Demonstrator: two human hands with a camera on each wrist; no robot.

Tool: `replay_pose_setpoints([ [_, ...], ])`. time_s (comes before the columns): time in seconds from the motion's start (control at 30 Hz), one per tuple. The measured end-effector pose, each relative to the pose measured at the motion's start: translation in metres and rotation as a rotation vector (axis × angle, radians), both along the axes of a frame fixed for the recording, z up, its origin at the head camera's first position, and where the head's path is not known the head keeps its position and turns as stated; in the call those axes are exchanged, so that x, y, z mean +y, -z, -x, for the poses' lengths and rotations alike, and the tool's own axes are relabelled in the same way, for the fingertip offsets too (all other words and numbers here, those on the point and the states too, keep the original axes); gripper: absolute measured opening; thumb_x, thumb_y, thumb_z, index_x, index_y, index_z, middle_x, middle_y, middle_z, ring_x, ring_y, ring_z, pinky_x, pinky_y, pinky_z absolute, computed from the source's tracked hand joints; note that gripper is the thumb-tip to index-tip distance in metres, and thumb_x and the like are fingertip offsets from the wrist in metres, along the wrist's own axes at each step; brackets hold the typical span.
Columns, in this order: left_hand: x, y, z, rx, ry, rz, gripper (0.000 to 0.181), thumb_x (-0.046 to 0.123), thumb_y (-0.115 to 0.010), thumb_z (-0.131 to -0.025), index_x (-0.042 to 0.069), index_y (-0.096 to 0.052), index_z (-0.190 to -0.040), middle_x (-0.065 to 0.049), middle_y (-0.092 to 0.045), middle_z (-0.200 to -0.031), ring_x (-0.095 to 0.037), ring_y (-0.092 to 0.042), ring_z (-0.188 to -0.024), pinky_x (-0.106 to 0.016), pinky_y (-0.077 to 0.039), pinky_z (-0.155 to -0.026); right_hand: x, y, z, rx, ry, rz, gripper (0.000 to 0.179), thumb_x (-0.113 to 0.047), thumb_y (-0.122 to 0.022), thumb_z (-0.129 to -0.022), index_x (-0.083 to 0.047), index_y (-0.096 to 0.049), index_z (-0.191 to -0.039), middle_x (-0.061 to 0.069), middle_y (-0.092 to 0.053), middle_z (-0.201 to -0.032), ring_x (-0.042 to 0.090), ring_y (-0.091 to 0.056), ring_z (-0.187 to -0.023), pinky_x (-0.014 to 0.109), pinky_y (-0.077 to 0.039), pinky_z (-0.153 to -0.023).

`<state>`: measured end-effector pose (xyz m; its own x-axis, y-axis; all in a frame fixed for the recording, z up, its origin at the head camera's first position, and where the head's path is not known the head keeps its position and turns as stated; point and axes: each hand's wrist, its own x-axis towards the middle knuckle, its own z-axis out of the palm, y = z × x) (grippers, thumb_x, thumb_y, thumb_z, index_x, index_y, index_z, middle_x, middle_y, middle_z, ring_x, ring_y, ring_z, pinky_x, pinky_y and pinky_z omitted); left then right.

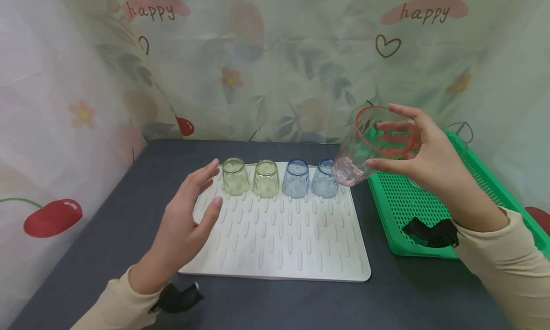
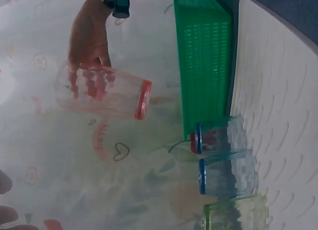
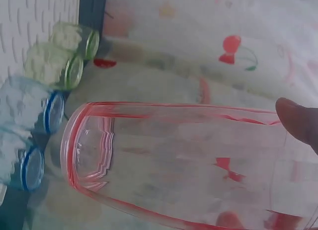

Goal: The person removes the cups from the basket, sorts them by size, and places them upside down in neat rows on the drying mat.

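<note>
My right hand (image 1: 434, 163) grips a clear pink-tinted drinking glass (image 1: 350, 170) near its red rim, thumb on one side and fingers on the other. The glass is tilted, its pink base toward the lower left, in front of the far blue glass in the head view. My left hand (image 1: 182, 220) holds nothing, fingers loosely extended and thumb apart, over the left part of a white ridged mat (image 1: 279, 249). Along the mat's back stand two green glasses (image 1: 235, 179) and two blue glasses (image 1: 295, 181); the right one is partly hidden.
A green perforated basket (image 1: 386, 225) sits right of the mat, partly covered by my right arm. Something clear shows inside it, mostly hidden. The dark tabletop (image 1: 107, 234) surrounds the mat. A printed curtain (image 1: 279, 81) hangs behind and at both sides.
</note>
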<state>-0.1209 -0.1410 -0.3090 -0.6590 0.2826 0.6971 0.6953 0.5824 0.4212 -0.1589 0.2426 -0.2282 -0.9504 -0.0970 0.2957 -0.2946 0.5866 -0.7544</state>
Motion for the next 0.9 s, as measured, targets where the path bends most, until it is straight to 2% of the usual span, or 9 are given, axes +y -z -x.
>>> replay_pose_setpoints([
  [0.07,0.005,0.001,-0.001,0.031,0.043,-0.005,0.061,0.000,-0.059,-0.090,0.004,-0.037,-0.147,-0.011,-0.045,-0.147,-0.025,-0.046,-0.133,-0.017,-0.031,-0.111,-0.008,0.003,-0.004,0.010,-0.031,-0.010,0.093,-0.014,-0.085,-0.075,-0.030,-0.031,-0.149,0.003,-0.054,-0.132,-0.006,-0.063,-0.094,0.012,-0.052,-0.074],
  [0.13,0.009,0.002,-0.004,0.049,0.076,-0.003,0.056,0.009,-0.056,-0.095,0.002,-0.037,-0.147,-0.012,-0.043,-0.149,-0.024,-0.043,-0.135,-0.018,-0.029,-0.113,-0.017,0.007,-0.008,0.023,-0.072,-0.005,0.093,-0.012,-0.085,-0.073,-0.029,-0.032,-0.148,0.006,-0.054,-0.133,0.000,-0.063,-0.098,0.013,-0.052,-0.076],
  [0.23,0.016,0.003,-0.008,0.033,0.112,0.005,0.055,0.019,-0.052,-0.098,0.002,-0.035,-0.148,-0.012,-0.041,-0.150,-0.022,-0.040,-0.138,-0.021,-0.027,-0.114,-0.028,0.012,-0.014,0.030,-0.141,0.004,0.092,-0.010,-0.085,-0.073,-0.025,-0.033,-0.148,0.008,-0.054,-0.132,0.015,-0.062,-0.109,0.015,-0.053,-0.078],
  [0.33,0.023,0.004,-0.012,0.010,0.151,0.007,0.057,0.018,-0.054,-0.098,0.002,-0.034,-0.148,-0.013,-0.040,-0.151,-0.023,-0.038,-0.139,-0.024,-0.027,-0.115,-0.037,0.019,-0.018,0.026,-0.195,-0.004,0.092,-0.013,-0.086,-0.073,-0.024,-0.033,-0.148,0.010,-0.054,-0.132,0.028,-0.060,-0.114,0.021,-0.055,-0.078],
  [0.43,0.031,0.005,-0.014,-0.008,0.180,0.016,0.058,0.021,-0.054,-0.098,0.002,-0.033,-0.149,-0.013,-0.039,-0.151,-0.024,-0.038,-0.140,-0.027,-0.027,-0.116,-0.045,0.027,-0.022,0.014,-0.229,-0.019,0.092,-0.016,-0.086,-0.073,-0.023,-0.034,-0.148,0.010,-0.055,-0.132,0.030,-0.060,-0.115,0.031,-0.058,-0.077],
  [0.57,0.040,0.008,-0.015,-0.028,0.210,0.036,0.058,0.033,-0.046,-0.102,0.003,-0.031,-0.149,-0.013,-0.038,-0.152,-0.024,-0.037,-0.140,-0.029,-0.028,-0.115,-0.057,0.040,-0.025,-0.015,-0.267,-0.017,0.091,-0.018,-0.087,-0.071,-0.021,-0.036,-0.146,0.010,-0.056,-0.132,0.031,-0.059,-0.116,0.041,-0.058,-0.079],
  [0.63,0.044,0.009,-0.016,-0.047,0.226,0.049,0.059,0.034,-0.046,-0.102,0.004,-0.030,-0.150,-0.012,-0.036,-0.152,-0.023,-0.037,-0.140,-0.029,-0.029,-0.115,-0.063,0.045,-0.027,-0.031,-0.290,-0.007,0.090,-0.019,-0.088,-0.071,-0.021,-0.037,-0.145,0.010,-0.056,-0.132,0.031,-0.060,-0.115,0.042,-0.057,-0.081],
  [0.7,0.047,0.010,-0.017,-0.078,0.243,0.063,0.061,0.029,-0.052,-0.100,0.005,-0.028,-0.151,-0.012,-0.035,-0.153,-0.023,-0.036,-0.140,-0.031,-0.029,-0.115,-0.068,0.050,-0.030,-0.049,-0.314,0.003,0.089,-0.020,-0.088,-0.070,-0.021,-0.038,-0.144,0.010,-0.055,-0.132,0.031,-0.060,-0.115,0.041,-0.057,-0.082],
  [0.9,0.056,0.012,-0.019,-0.233,0.260,0.110,0.075,0.018,-0.064,-0.093,0.010,-0.021,-0.153,-0.007,-0.030,-0.156,-0.018,-0.031,-0.143,-0.040,-0.032,-0.114,-0.079,0.060,-0.037,-0.068,-0.365,-0.027,0.091,-0.024,-0.089,-0.068,-0.024,-0.039,-0.144,0.006,-0.056,-0.132,0.025,-0.060,-0.114,0.034,-0.056,-0.084],
])
